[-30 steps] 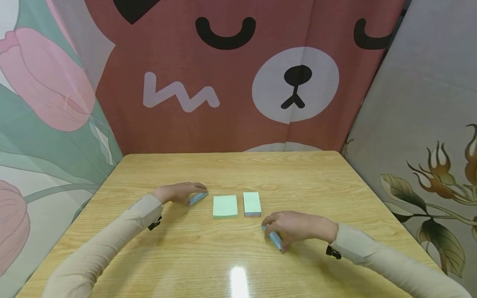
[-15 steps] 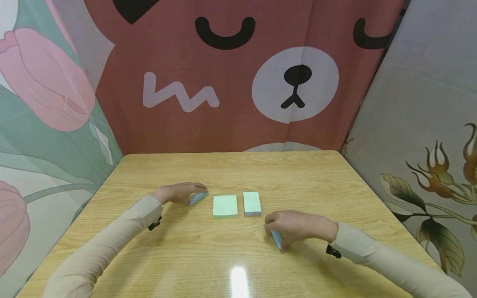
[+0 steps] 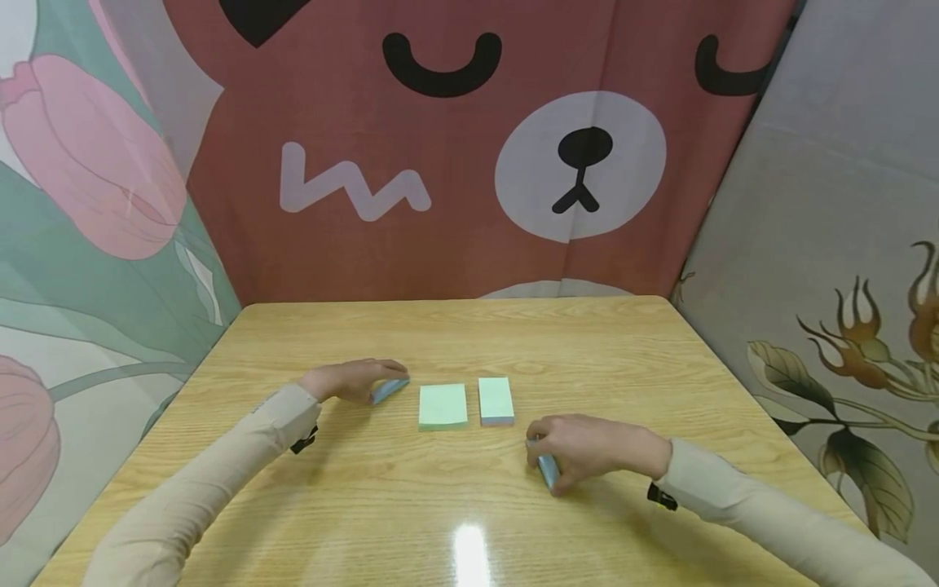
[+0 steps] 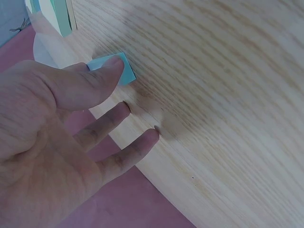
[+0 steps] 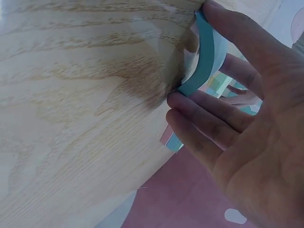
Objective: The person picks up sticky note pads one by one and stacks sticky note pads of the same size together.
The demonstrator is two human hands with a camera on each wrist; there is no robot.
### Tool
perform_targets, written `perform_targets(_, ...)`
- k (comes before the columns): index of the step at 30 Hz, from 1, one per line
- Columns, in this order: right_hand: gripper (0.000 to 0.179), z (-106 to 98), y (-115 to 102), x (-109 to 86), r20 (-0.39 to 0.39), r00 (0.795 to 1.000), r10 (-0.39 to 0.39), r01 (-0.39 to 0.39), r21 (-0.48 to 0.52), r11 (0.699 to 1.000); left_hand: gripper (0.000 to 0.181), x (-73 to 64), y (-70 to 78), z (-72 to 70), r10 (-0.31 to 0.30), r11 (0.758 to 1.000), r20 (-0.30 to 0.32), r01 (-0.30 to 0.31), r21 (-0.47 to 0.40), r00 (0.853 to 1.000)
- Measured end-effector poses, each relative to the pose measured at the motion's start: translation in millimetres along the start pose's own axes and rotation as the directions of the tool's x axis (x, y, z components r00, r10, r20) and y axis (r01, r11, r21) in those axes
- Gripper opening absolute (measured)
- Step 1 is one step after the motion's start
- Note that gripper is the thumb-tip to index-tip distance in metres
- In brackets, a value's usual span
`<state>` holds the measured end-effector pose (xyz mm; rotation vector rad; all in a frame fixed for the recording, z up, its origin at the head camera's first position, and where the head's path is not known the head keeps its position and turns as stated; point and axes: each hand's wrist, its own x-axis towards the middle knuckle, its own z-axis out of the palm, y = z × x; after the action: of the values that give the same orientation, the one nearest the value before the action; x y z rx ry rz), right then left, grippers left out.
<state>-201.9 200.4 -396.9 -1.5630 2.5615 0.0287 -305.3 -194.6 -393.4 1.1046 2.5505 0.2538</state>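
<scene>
On the left of the head view my left hand (image 3: 355, 380) pinches a small blue sticky-note pad (image 3: 390, 390). The left wrist view shows the thumb flat against this pad (image 4: 127, 73), tilted over the wood, with two other fingers extended beside it. My right hand (image 3: 583, 450), nearer the front, grips another blue sticky-note pad (image 3: 548, 471) by its ends. In the right wrist view that pad (image 5: 205, 52) bows into a curve between thumb and fingertips, one edge close over the table. Between the hands lies a square pale-green sticky-note pad (image 3: 443, 406).
Right of the square pad, a narrower pale-green pad (image 3: 495, 397) shows bluish and pinkish layers at its front side. Everything is on a wooden table (image 3: 367, 505) with a bright reflection near its front. Printed curtains (image 3: 455, 253) stand behind and at both sides.
My right hand has shifted slightly to the right with its blue pad, its fingers drawn closer over the pad's far end. The left hand and the two green pads stay in place.
</scene>
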Motion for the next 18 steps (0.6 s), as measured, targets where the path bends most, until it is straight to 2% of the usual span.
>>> perform_targets(18,0.029,0.0,3.0,-1.6,0.02,0.999,0.033,-0.033,-0.008,0.999,0.073,1.2,-2.8,2.6,-0.016,1.0,0.01,0.016,-0.01,1.0)
